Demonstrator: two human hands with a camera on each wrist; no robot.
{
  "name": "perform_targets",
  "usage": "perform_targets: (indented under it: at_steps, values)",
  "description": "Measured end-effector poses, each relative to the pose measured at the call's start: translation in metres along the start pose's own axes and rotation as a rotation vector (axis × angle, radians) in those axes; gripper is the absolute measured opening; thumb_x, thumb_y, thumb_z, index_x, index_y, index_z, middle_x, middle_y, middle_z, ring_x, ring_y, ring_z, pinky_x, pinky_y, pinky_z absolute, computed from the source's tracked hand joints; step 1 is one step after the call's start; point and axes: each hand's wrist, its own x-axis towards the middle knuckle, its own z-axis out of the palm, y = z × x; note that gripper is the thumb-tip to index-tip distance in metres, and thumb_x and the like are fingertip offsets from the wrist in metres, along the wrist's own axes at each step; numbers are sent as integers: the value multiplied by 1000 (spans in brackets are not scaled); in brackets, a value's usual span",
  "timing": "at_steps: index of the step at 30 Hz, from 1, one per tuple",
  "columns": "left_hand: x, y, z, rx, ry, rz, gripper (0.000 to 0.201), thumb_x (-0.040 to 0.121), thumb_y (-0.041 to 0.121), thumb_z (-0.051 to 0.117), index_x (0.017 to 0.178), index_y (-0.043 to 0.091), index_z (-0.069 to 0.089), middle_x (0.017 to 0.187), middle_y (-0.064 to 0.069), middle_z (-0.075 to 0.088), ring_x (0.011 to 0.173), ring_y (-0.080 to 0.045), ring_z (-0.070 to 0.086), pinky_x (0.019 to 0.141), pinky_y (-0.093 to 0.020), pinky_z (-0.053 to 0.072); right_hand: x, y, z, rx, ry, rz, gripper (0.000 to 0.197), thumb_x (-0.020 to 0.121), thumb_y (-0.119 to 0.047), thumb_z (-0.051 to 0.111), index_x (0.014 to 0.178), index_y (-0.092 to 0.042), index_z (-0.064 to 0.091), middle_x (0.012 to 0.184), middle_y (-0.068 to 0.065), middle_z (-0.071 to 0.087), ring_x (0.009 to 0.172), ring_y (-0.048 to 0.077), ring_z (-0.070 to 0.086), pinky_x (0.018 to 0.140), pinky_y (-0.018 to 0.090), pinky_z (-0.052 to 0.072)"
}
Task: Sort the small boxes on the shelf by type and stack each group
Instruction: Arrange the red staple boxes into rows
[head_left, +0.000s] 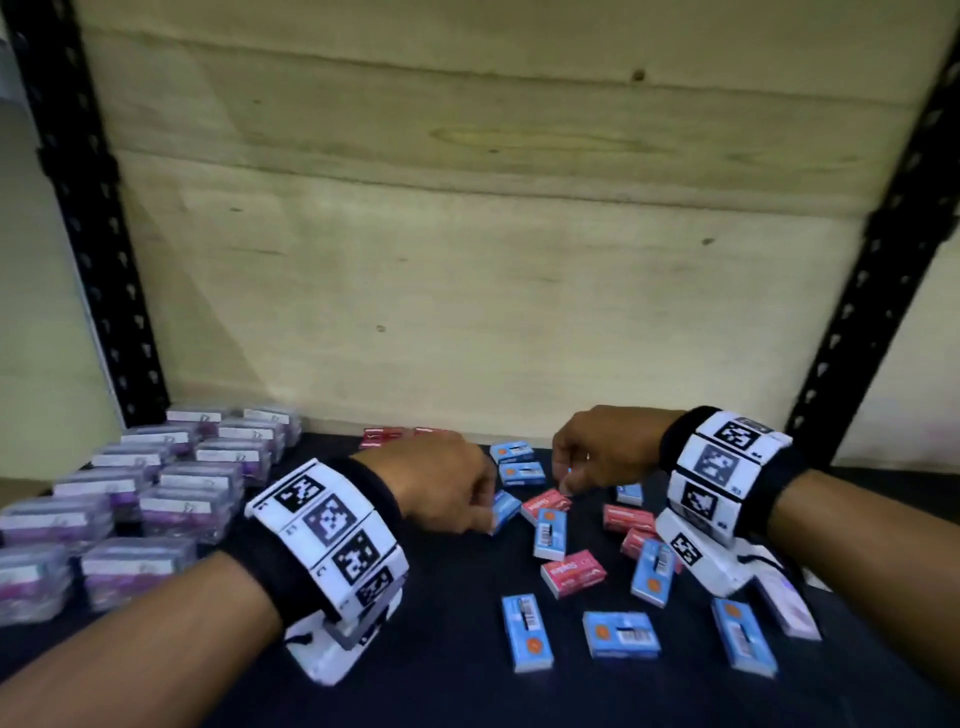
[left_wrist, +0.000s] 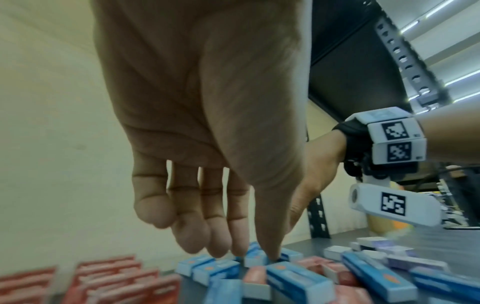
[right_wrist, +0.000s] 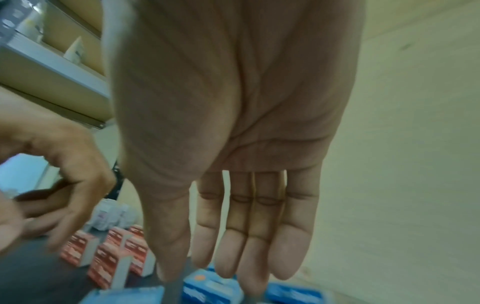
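Note:
Small blue boxes (head_left: 621, 634) and red boxes (head_left: 574, 571) lie scattered on the dark shelf (head_left: 457, 665). My left hand (head_left: 491, 512) reaches down at the middle of the heap. In the left wrist view its thumb and index fingertip (left_wrist: 239, 252) pinch the sides of one blue box (left_wrist: 255, 260), the tilted blue box (head_left: 508, 509) in the head view. My right hand (head_left: 569, 480) hovers a little to the right. Its fingers (right_wrist: 288, 257) hang straight over other blue boxes (right_wrist: 207, 292) and hold nothing.
Clear boxes with purple labels (head_left: 156, 483) stand grouped at the left. Red boxes (head_left: 384, 435) are gathered at the back, against the wooden panel (head_left: 467, 260). Black slotted posts (head_left: 88, 208) frame both sides. A white-and-purple box (head_left: 784, 603) lies near my right wrist.

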Motion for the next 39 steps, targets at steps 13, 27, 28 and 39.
perform_targets:
  at_steps: [13, 27, 28, 39]
  values:
    - [29, 61, 25, 104, -11, -53, 50, 88, 63, 53, 110, 18, 49, 115, -3, 58, 102, -26, 56, 78, -36, 43, -33, 49, 32, 14, -59, 127, 24, 90, -40, 65, 110, -27, 66, 100, -8, 62, 95, 15, 59, 85, 29, 47]
    - [28, 43, 13, -14, -173, -126, 39, 80, 39, 74, 104, 16, 55, 94, 2, 58, 83, -18, 56, 68, -31, 45, -16, 64, 46, 51, -80, 124, 19, 91, -31, 67, 108, -25, 61, 95, -12, 60, 91, 11, 56, 82, 27, 45]
    - [26, 40, 13, -11, -183, -131, 38, 79, 39, 75, 102, 18, 54, 91, 3, 56, 81, -17, 55, 67, -30, 45, -15, 63, 45, 55, -82, 127, 19, 91, -31, 68, 107, -26, 61, 95, -12, 60, 91, 11, 56, 84, 28, 45]
    - [23, 43, 17, 114, -38, -18, 47, 84, 47, 68, 119, 21, 51, 121, 0, 44, 104, -23, 54, 86, -39, 50, -15, 52, 37, -39, -199, -29, 50, 97, -11, 56, 141, -33, 51, 118, -10, 52, 100, 4, 44, 85, 22, 35]
